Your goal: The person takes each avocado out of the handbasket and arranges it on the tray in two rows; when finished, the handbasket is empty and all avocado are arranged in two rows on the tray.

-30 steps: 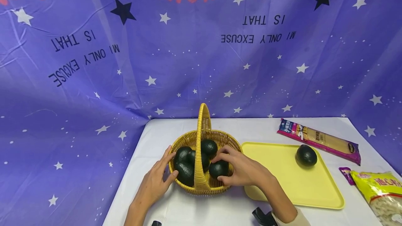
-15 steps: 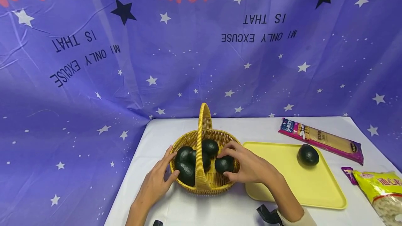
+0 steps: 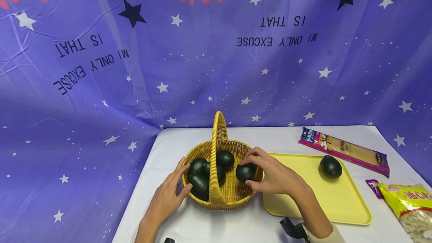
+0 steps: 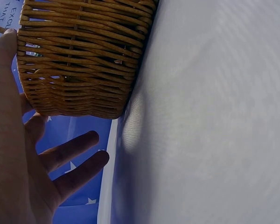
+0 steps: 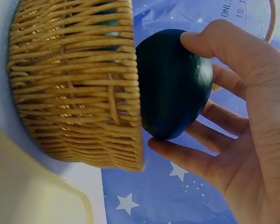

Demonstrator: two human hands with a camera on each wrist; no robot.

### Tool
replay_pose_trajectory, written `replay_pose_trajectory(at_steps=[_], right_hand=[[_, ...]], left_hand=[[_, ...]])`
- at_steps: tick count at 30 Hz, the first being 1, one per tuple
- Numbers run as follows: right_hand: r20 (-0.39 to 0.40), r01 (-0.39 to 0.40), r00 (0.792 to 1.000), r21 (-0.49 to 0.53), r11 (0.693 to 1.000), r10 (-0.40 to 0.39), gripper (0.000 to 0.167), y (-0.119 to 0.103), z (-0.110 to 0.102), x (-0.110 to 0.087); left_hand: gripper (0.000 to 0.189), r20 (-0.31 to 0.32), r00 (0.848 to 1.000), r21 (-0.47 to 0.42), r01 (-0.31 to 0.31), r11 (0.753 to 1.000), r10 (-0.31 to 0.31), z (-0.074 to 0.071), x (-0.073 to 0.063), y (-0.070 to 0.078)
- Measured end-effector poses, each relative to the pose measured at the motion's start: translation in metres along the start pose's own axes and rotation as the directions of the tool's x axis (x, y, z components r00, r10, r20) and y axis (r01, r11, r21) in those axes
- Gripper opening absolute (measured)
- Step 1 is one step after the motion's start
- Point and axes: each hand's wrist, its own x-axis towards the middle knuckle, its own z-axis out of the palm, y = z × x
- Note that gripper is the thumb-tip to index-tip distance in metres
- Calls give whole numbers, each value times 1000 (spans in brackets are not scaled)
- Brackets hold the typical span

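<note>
A dark green avocado (image 3: 246, 172) is gripped between the thumb and fingers of my right hand (image 3: 278, 177), over the right end of the yellow wicker basket (image 3: 234, 192). In the right wrist view this avocado (image 5: 170, 86) stands out past the basket's rim. My left hand (image 3: 165, 196) rests at the basket's left end, thumb and fingertips spread along the rim; two fingers (image 4: 77, 179) stick out straight, off the wicker. Several other avocados lie in the basket, one (image 3: 199, 187) near the front left and another (image 3: 224, 159) at the back, partly hidden by the arched handle (image 3: 214, 160).
Right of the basket lies a yellow tray (image 3: 314, 205) with one avocado (image 3: 330, 167) on it. Behind the tray is a long noodle packet (image 3: 347, 151). A yellow bag (image 3: 410, 205) sits at the table's right edge. A purple star-print cloth (image 3: 202, 66) hangs behind the table.
My right hand has moved right with the avocado, from among the others toward the basket's right rim. The left hand has stayed at the left rim.
</note>
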Motion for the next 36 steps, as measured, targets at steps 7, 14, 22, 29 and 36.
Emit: replay_pose_trajectory(at_steps=[7, 14, 22, 29, 36], right_hand=[[-29, 20, 999, -7, 1000, -21, 50, 5, -9, -4], [-60, 33, 998, -20, 999, -34, 51, 10, -13, -6], [-103, 29, 994, -58, 998, -35, 52, 20, -17, -10], [-124, 39, 991, -74, 996, -48, 52, 27, -20, -15], [-148, 43, 987, -99, 994, -58, 54, 33, -29, -19]], left_hand=[[66, 0, 1000, 1, 0, 1000, 0, 0, -1, -1], [66, 2, 1000, -4, 3, 1000, -3, 1, -1, -2], [66, 2, 1000, -11, 4, 1000, -4, 3, -1, -1], [66, -4, 1000, -1, -4, 1000, 4, 2, -2, -1], [67, -1, 1000, -3, 0, 1000, 0, 1, -1, -3]])
